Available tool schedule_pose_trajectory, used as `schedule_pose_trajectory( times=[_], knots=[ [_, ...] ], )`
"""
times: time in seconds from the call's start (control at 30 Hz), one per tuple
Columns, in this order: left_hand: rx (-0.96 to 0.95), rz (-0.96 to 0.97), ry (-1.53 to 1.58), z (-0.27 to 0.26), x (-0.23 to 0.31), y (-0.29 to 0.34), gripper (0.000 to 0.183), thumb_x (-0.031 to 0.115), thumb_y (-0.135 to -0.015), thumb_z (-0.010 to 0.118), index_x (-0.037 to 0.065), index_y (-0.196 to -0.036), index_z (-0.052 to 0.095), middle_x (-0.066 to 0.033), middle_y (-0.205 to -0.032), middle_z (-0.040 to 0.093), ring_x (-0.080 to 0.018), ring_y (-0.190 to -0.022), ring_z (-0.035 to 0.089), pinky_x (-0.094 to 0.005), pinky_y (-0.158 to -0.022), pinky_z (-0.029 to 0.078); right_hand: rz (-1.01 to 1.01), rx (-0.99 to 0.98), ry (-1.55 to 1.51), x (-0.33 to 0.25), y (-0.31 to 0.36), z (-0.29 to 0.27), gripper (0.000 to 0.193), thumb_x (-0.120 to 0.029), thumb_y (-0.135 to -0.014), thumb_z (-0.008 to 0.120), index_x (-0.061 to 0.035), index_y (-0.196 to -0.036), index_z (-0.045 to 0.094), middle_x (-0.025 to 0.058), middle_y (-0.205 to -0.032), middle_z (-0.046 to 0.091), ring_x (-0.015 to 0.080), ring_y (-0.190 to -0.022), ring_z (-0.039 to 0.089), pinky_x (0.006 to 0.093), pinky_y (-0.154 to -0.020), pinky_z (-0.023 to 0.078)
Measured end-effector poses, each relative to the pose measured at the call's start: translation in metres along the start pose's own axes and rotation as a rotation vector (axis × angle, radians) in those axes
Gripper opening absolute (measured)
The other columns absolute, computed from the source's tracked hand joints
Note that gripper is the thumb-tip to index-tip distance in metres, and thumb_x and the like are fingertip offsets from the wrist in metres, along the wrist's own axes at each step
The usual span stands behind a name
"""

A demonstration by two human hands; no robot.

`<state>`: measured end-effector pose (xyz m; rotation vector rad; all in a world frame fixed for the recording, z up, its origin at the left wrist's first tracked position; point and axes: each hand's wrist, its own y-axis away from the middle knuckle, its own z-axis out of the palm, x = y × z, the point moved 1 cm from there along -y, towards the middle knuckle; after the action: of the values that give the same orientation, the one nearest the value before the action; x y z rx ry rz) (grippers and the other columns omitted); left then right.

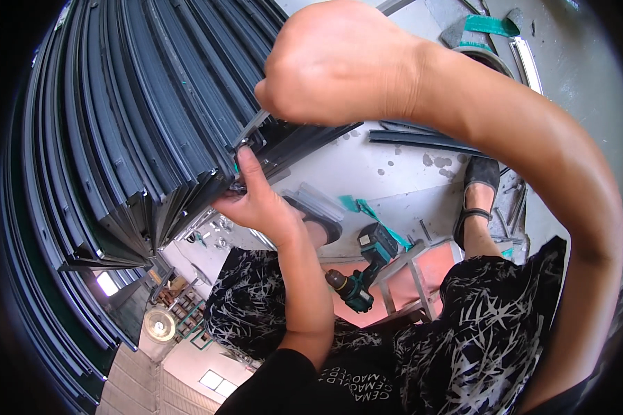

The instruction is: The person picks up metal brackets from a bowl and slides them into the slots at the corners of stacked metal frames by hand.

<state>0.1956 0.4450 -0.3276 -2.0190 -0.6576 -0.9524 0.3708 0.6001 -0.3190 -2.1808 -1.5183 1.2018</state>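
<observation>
My left hand is closed at the end of a dark metal profile, its thumb pressed up against the end and its fingers underneath. Above it, my right hand makes a fist, back of the hand toward me. A thin greyish strip comes out from under that fist and slants down to the profile's end, just over my left thumb. The rest of the strip is hidden inside the fist. Many more dark long profiles stand stacked side by side to the left.
A teal and black cordless drill lies between my knees by a metal frame with a reddish surface. Clear plastic pieces and green strap lie close by. More dark profiles rest on the floor, with screws and scraps near my foot.
</observation>
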Motion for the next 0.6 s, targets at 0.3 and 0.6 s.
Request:
schedule_pose_trajectory(
  times=[0.3, 0.6],
  knots=[
    [-0.011, 0.038, 0.001, -0.004, -0.001, 0.002, 0.033, 0.014, -0.09, 0.077, 0.004, -0.106, 0.05, 0.0019, -0.087, 0.05, -0.0066, -0.074, 0.045, -0.0214, -0.059, 0.035, -0.238, 0.061, 0.175, -0.007, -0.009, -0.011, 0.012, -0.015, -0.069, 0.066, -0.0079, -0.069, 0.075, 0.013, -0.068, 0.069, 0.0309, -0.069, 0.07, 0.0433, -0.059, 0.057],
    [0.017, 0.025, 0.025, -0.02, -0.017, -0.007, 0.03, 0.015, -0.093, 0.073, 0.006, -0.105, 0.047, 0.0008, -0.089, 0.053, -0.0048, -0.07, 0.046, -0.021, -0.053, 0.032, -0.036, -0.047, 0.028, -0.033, -0.014, 0.03, 0.015, -0.017, -0.071, 0.065, -0.0024, -0.068, 0.069, 0.0119, -0.067, 0.068, 0.0315, -0.063, 0.069, 0.0428, -0.056, 0.056]
  ],
)
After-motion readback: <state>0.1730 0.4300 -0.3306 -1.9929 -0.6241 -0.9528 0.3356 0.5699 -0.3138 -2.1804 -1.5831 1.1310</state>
